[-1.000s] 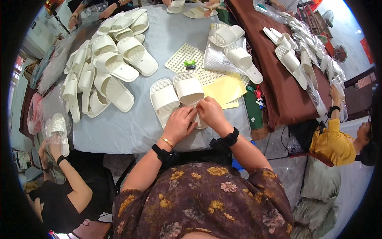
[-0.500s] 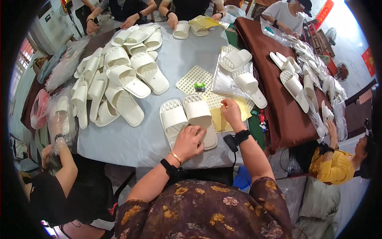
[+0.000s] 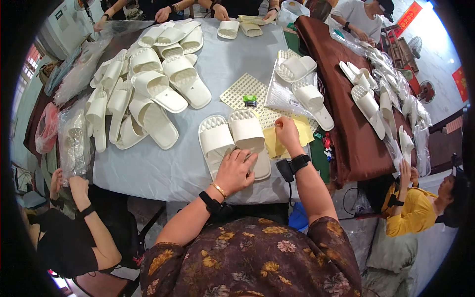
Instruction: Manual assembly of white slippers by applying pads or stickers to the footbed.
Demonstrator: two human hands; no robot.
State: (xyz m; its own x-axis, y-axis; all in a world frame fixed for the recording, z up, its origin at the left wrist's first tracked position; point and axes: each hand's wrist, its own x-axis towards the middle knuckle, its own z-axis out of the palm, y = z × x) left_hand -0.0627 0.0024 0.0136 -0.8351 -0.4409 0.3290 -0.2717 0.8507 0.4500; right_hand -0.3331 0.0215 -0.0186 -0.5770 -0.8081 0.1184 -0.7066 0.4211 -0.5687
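A pair of cream slippers (image 3: pixel 216 141) lies side by side before me on the cloth-covered table, toes pointing away. My left hand (image 3: pixel 234 171) rests on their footbeds just below the straps, fingers apart and gripping nothing. My right hand (image 3: pixel 287 132) hovers right of the pair, fingers bent and pinched together; whatever may be between the fingertips is too small to make out. Below and beside that hand lie yellow backing paper (image 3: pixel 302 129) and sheets of small printed stickers (image 3: pixel 242 93). A small green-and-black object (image 3: pixel 250 100) sits on one sheet.
A heap of cream slippers (image 3: pixel 153 91) covers the left of the table (image 3: pixel 133 180). Two more slippers (image 3: pixel 311 101) lie on plastic packaging at right. Beyond is a brown-covered surface (image 3: pixel 341 133) with slippers and clear bags. Several co-workers sit around, one with hands (image 3: pixel 71 185) near a bag.
The whole view has shifted slightly. My hands stay nearly in place, the left fingers a little lower on the slippers. The co-worker at left now has both hands raised beside the bagged slippers.
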